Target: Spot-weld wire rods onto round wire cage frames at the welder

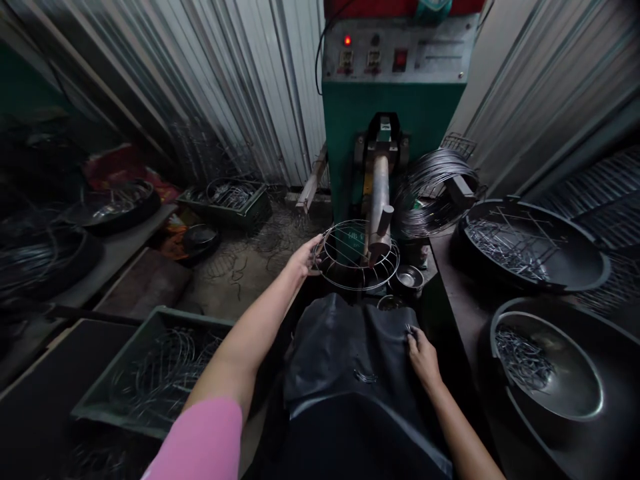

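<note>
My left hand (303,259) is closed on the left side of a round wire rack (345,287), two wire rings joined by short wires with straight bars across. The rack is held around the lower end of the metal arm (381,193) of a green machine (345,147); whether they touch I cannot tell. Low over the black apron (325,350) on my lap, my right hand (423,355) pinches a few short wire pieces (409,329). A small cluster of bent wire pieces (365,377) lies on the apron.
To the right hang wire coils (435,180), above a pan (590,267) of wire pieces and a metal bowl (575,393) of bent wires. At left stand a green crate (100,393) of wire parts and another crate (255,210). A small metal cup (410,277) sits beside the machine.
</note>
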The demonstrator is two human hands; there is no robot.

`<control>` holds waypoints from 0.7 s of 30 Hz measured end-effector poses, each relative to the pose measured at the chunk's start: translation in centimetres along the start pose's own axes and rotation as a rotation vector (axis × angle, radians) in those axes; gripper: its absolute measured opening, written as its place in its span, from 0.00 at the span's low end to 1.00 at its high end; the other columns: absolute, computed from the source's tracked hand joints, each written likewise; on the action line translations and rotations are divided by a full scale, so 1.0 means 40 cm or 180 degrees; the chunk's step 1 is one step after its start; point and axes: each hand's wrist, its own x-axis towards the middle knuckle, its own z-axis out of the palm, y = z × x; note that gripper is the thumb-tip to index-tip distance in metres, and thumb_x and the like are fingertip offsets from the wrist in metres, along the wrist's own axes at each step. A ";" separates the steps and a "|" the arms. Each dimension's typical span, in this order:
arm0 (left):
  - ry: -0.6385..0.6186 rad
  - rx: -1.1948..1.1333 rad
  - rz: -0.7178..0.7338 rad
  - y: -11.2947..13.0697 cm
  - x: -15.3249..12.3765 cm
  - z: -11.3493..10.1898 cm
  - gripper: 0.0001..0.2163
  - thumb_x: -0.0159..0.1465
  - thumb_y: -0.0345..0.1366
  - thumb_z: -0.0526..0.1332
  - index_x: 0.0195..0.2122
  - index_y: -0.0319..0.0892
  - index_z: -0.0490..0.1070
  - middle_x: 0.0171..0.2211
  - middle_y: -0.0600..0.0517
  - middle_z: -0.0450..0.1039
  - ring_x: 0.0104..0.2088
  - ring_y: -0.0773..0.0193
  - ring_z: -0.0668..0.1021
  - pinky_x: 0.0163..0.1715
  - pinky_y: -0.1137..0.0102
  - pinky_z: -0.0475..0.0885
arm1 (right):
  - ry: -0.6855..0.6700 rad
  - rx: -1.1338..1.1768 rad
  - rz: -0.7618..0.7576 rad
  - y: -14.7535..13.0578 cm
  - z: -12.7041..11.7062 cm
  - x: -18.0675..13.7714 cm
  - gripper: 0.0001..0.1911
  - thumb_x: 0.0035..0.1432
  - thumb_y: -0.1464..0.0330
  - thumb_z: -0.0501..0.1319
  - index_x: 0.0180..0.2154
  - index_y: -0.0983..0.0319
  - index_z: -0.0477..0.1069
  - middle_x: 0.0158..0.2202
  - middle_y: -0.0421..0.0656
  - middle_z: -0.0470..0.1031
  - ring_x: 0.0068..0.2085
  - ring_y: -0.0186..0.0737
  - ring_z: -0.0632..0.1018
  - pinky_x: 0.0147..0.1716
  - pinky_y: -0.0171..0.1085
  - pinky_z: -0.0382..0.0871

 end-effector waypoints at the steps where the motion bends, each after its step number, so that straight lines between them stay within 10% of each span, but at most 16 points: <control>1: -0.0101 0.0139 -0.0053 0.018 0.017 -0.001 0.19 0.44 0.49 0.69 0.29 0.40 0.68 0.23 0.52 0.65 0.21 0.67 0.69 0.22 0.69 0.67 | -0.0077 0.0060 -0.0013 0.001 -0.004 0.003 0.18 0.49 0.57 0.53 0.38 0.60 0.70 0.37 0.49 0.78 0.40 0.49 0.78 0.43 0.47 0.69; 7: -0.0670 0.0272 0.0021 0.026 0.064 0.019 0.14 0.42 0.33 0.71 0.20 0.39 0.63 0.15 0.59 0.55 0.13 0.77 0.56 0.13 0.78 0.51 | 0.0097 -0.0148 0.0274 -0.005 0.002 0.013 0.19 0.46 0.60 0.52 0.39 0.62 0.69 0.36 0.51 0.77 0.39 0.49 0.77 0.41 0.45 0.69; 21: -0.0310 -0.0290 0.0229 -0.008 0.031 0.017 0.16 0.44 0.30 0.69 0.19 0.40 0.57 0.13 0.63 0.47 0.11 0.80 0.50 0.11 0.79 0.42 | 0.0282 -0.0065 0.0338 -0.007 0.008 0.014 0.19 0.43 0.52 0.54 0.32 0.59 0.65 0.29 0.46 0.74 0.32 0.45 0.76 0.33 0.39 0.68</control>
